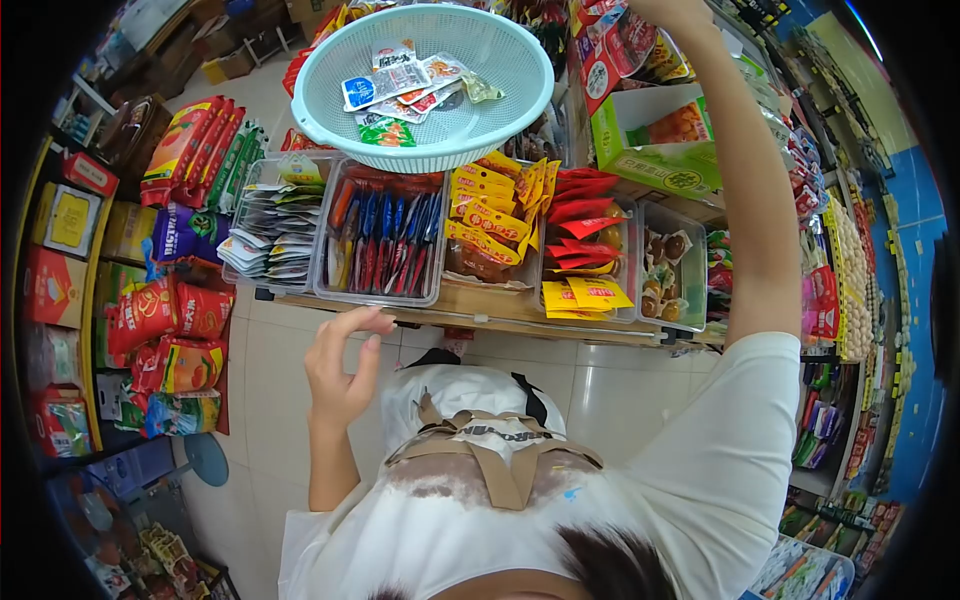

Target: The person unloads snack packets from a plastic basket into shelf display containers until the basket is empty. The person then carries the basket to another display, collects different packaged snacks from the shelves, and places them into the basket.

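Dark hair (620,565) and a white T-shirt (690,480) come nearest the camera, with the bench (500,320) beyond. The left hand (345,365) holds nothing, fingers loosely bent and thumb apart, just short of the bench's front edge. The right hand (672,10), cut by the top of the view, is at the red snack packs (630,45) behind the green carton (655,168); whether it grips one I cannot tell. A pale blue mesh basket (525,75), with loose snack packets (400,85) inside, overlaps the rear of the clear tubs (380,298).

Perched there, the basket could probably tip if bumped, spilling its packets; what bears it is hidden. The outstretched forearm (750,180) passes beside the carton, whose open rim might catch it, and a low sweep could topple the upright yellow packets (490,215). The tubs stand right at the front edge, so a pull toward the body might drop one. Tiled floor (280,390) left of the left hand gives that arm room; above the goods looks freest for the right.
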{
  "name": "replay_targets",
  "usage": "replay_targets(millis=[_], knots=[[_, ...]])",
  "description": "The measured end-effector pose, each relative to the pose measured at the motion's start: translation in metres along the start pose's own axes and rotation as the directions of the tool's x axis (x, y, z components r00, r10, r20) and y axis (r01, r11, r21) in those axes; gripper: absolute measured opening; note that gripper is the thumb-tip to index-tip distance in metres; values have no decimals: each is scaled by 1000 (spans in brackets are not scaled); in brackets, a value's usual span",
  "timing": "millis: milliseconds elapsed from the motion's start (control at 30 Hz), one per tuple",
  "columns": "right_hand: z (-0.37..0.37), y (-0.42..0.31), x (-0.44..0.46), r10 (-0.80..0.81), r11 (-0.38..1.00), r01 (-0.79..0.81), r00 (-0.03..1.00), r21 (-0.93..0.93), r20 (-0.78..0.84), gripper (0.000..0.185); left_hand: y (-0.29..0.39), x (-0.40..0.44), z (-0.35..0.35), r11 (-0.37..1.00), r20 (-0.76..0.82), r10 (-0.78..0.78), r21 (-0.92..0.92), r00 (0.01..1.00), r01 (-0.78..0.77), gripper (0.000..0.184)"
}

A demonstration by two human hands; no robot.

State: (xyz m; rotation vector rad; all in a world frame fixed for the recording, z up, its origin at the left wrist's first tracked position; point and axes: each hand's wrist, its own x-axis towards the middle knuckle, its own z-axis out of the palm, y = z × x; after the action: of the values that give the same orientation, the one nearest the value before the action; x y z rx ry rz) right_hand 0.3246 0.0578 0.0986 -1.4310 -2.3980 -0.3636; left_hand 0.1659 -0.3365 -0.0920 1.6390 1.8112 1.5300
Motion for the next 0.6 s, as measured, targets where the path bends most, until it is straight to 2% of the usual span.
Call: replay_targets(millis=[100, 200, 267, 300, 367, 400, 433, 500, 533, 600], knots=[[2, 2, 6, 57, 998, -58, 998, -18, -23, 23, -2, 6, 0, 1000, 8, 16, -9, 1000, -16, 29], [12, 11, 12, 61, 995, -57, 997, -87, 44, 24, -6, 13, 2, 996, 64, 84, 21, 994, -85, 30], [30, 21, 15, -28, 996, 44, 982, -81, 186, 21, -7, 17, 4, 993, 79, 118, 23, 990, -120, 29], [35, 22, 10, -26, 996, 42, 982, -84, 185, 21, -7, 18, 4, 992, 80, 120, 21, 990, -122, 29], [37, 12, -8, 116, 993, -115, 989, -21, 95, 20, -6, 21, 5, 992, 97, 125, -8, 987, -125, 29], [48, 11, -9, 130, 976, -114, 988, -184, 80, 22, -5, 22, 6, 992, 96, 126, -9, 987, -126, 29], [57, 11, -9, 133, 976, -116, 988, -185, 82, 22, -5, 24, 7, 991, 100, 132, -7, 986, -132, 29], [74, 12, -8, 15, 941, 45, 985, -334, 174, 28, -3, 26, 9, 990, 108, 139, -3, 984, -140, 29], [79, 12, -19, -149, 905, 140, 989, -401, 9, 25, -2, 26, 10, 991, 102, 137, -10, 985, -137, 29], [75, 11, -17, -134, 905, 132, 991, -405, 24, 23, -1, 26, 8, 991, 91, 134, -9, 987, -134, 29]])
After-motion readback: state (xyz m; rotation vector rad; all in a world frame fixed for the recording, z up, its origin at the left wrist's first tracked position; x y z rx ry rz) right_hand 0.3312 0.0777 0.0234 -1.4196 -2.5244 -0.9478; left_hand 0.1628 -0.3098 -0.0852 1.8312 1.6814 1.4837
